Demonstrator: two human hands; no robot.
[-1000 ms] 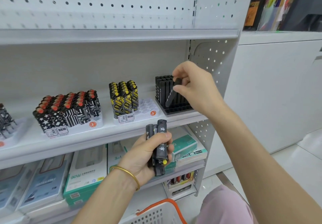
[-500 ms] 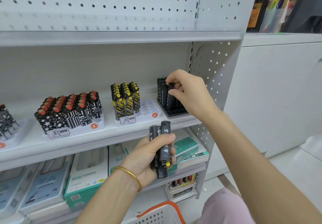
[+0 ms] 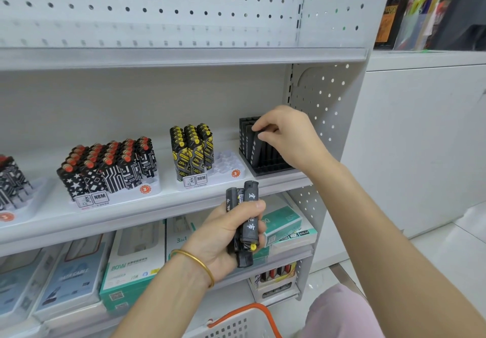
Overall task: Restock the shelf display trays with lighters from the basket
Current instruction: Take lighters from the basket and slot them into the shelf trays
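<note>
Black lighters (image 3: 247, 215) fill the left fist (image 3: 222, 235); outstretched, the right hand (image 3: 288, 138) pinches a lighter (image 3: 255, 151) in the tray (image 3: 273, 171).

Perforated white back panel (image 3: 157, 9) at top. Lower level: blue-fronted packs (image 3: 71, 272) at left, teal-and-white box marked "80W" (image 3: 131, 264) beside them, box marked "3in1" (image 3: 181, 235) next, flat teal boxes (image 3: 284, 222) stacked at the right end. White cabinet (image 3: 420, 140) to the right, with a blurred dark bottle (image 3: 389, 9) on top. Pale tiled floor (image 3: 447, 245).

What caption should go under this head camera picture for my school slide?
Right hand pinches a black lighter in the black tray while the left hand grips spare lighters.
</note>
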